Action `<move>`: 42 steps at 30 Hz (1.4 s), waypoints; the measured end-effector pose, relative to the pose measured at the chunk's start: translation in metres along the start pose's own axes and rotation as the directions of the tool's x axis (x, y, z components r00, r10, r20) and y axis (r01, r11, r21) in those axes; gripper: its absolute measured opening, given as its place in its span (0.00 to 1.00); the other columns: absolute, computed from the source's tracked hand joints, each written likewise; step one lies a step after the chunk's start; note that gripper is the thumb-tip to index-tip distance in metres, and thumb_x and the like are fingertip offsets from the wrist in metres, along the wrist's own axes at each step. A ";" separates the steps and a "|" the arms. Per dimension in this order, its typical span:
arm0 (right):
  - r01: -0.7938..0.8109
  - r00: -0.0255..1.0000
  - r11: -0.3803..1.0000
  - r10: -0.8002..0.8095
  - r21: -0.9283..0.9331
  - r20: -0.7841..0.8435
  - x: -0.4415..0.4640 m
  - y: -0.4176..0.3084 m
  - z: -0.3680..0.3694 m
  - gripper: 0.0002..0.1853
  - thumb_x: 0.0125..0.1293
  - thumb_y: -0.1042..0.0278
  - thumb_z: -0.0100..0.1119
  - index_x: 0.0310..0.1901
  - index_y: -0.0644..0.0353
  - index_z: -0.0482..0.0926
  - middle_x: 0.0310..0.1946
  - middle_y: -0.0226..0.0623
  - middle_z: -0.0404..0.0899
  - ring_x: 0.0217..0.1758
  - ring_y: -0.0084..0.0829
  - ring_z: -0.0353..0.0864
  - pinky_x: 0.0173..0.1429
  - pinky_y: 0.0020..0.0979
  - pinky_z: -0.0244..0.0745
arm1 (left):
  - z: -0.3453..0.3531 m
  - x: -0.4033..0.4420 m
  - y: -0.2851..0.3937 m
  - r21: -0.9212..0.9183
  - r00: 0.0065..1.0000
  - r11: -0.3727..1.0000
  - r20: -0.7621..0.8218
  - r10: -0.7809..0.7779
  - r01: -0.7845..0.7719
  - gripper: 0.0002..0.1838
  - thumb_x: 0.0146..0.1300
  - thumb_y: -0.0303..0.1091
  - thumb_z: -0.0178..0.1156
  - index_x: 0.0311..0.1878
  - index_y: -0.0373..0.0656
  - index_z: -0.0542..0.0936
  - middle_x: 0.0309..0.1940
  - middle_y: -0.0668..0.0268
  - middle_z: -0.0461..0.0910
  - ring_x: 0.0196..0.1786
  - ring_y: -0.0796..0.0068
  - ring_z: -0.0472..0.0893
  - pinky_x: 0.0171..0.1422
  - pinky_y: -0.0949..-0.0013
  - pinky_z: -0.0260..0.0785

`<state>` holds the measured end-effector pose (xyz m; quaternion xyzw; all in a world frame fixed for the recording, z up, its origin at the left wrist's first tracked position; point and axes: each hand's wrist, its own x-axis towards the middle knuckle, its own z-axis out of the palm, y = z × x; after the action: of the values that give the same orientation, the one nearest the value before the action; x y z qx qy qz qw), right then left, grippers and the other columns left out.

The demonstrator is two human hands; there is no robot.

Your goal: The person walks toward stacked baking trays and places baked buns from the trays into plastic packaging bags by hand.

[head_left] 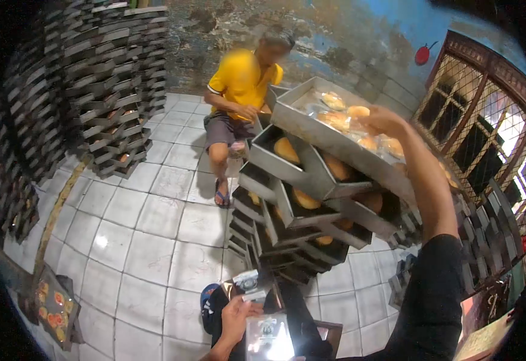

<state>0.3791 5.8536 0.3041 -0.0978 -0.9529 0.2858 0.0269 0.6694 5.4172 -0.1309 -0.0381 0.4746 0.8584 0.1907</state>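
Note:
My left hand (236, 317) is low in front of me, its fingers closed on a clear plastic bag (252, 295) with dark print. Another printed plastic bag (267, 337) lies just beside it, shining in the light. My right hand (385, 122) reaches over the large metal tray (329, 137) at the top of a stack. Its fingers are curled at a golden bun (358, 111), and the fingertips are partly hidden. Around it in the tray lie several buns in clear wrappers (333, 101).
Crosswise stacked metal tins (302, 180) with buns support the tray. A person in a yellow shirt (239, 78) sits behind them. Tall stacks of tins (106, 78) stand left, more tins (485, 234) right. A tray of decorated buns (55, 310) is lower left on the tiled floor (136, 246).

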 end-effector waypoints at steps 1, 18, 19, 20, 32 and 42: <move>0.041 0.999 0.999 -0.041 0.004 -0.020 -0.011 -0.012 0.005 0.26 0.62 0.56 0.77 0.56 0.64 0.82 0.41 0.40 0.85 0.41 0.30 0.84 0.41 0.33 0.82 | -0.001 0.000 0.003 0.003 0.999 1.000 0.009 0.031 -0.031 0.12 0.79 0.31 0.53 0.54 0.30 0.77 0.45 0.48 0.87 0.44 0.59 0.89 0.51 0.60 0.83; 0.665 0.683 0.747 -0.608 0.000 -0.404 -0.357 0.037 0.373 0.33 0.41 0.87 0.72 0.54 0.61 0.76 0.55 0.46 0.79 0.58 0.51 0.81 0.60 0.43 0.82 | 0.051 0.048 0.060 -0.452 0.982 0.882 -0.062 -0.181 0.134 0.17 0.77 0.46 0.56 0.52 0.41 0.80 0.46 0.60 0.85 0.50 0.63 0.85 0.55 0.56 0.79; 0.660 0.674 0.751 -0.597 -0.008 -0.434 -0.360 0.040 0.373 0.30 0.44 0.85 0.71 0.53 0.60 0.77 0.54 0.45 0.79 0.57 0.49 0.81 0.57 0.43 0.80 | 0.058 0.036 0.059 -0.422 0.973 0.880 0.026 -0.228 0.217 0.18 0.78 0.48 0.54 0.53 0.42 0.80 0.48 0.61 0.86 0.51 0.65 0.85 0.56 0.57 0.79; 0.654 0.679 0.757 -0.592 -0.008 -0.434 -0.364 0.033 0.368 0.30 0.44 0.85 0.71 0.53 0.60 0.77 0.54 0.45 0.79 0.57 0.49 0.81 0.57 0.43 0.80 | 0.067 0.020 0.061 -0.381 0.953 0.873 0.115 -0.280 0.303 0.19 0.78 0.49 0.52 0.54 0.44 0.81 0.50 0.63 0.86 0.53 0.66 0.85 0.56 0.58 0.79; 0.599 0.793 0.800 -0.587 0.035 -0.164 -0.377 0.024 0.421 0.30 0.65 0.79 0.56 0.70 0.64 0.69 0.70 0.56 0.69 0.75 0.56 0.68 0.75 0.45 0.71 | 0.079 -0.033 0.026 -0.193 0.984 0.980 -0.175 0.018 -0.052 0.28 0.80 0.52 0.45 0.72 0.43 0.70 0.66 0.60 0.76 0.68 0.60 0.76 0.74 0.57 0.68; 0.565 0.800 0.686 -0.591 0.458 -0.101 -0.373 0.003 0.366 0.16 0.65 0.76 0.63 0.54 0.59 0.77 0.43 0.47 0.80 0.49 0.53 0.83 0.51 0.45 0.80 | 0.044 0.033 0.037 -0.618 0.998 0.784 -0.037 0.055 -0.066 0.37 0.77 0.65 0.39 0.69 0.40 0.70 0.63 0.53 0.75 0.64 0.51 0.76 0.70 0.46 0.72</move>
<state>0.7054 5.5833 -0.0015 0.2245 -0.8375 0.4855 0.1119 0.6306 5.4455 -0.0855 -0.0903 0.1700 0.9718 0.1360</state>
